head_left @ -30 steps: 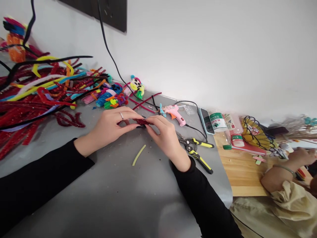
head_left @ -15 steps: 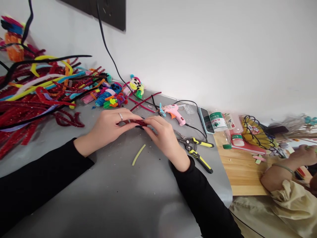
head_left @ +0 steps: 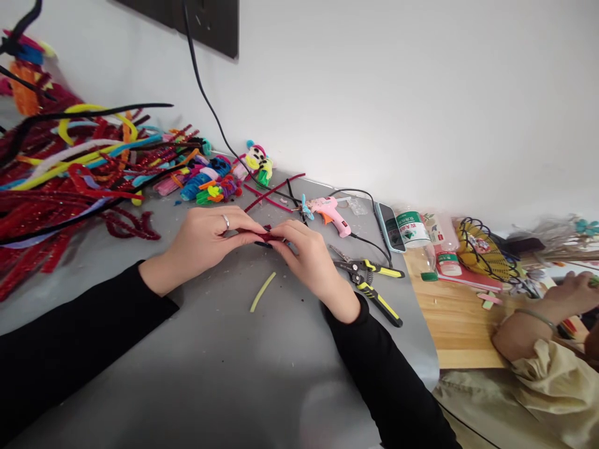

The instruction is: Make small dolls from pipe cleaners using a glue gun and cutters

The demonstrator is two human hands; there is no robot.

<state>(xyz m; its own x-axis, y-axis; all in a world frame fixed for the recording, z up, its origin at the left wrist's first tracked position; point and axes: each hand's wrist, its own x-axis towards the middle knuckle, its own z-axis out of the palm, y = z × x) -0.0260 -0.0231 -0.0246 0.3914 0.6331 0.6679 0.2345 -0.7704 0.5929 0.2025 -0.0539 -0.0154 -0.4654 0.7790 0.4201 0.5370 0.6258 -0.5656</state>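
Between my fingertips is a dark red pipe cleaner piece (head_left: 267,236), mostly covered by the fingers. My left hand (head_left: 213,234), with a ring on one finger, pinches it from the left. From the right, my right hand (head_left: 302,249) grips it with thumb and fingers, the fingertips of both hands almost meeting. A short yellow-green strip (head_left: 262,292) lies on the grey tabletop just below the hands. Behind them rest dark red pipe cleaners (head_left: 274,192) and a pink glue gun (head_left: 331,213). Black-and-yellow pliers (head_left: 369,284) lie beside my right wrist.
A heap of pipe cleaners (head_left: 70,168) covers the left side, with small pipe-cleaner figures (head_left: 210,178) next to it. A phone (head_left: 390,227), a bottle (head_left: 415,240) and a yellow basket (head_left: 486,249) stand at right. Another person's arm (head_left: 533,321) is at far right.
The red piece between my fingers has shifted and less of it shows at my left hand; a small end now sticks up between the fingertips. Both hands stay in nearly the same place.
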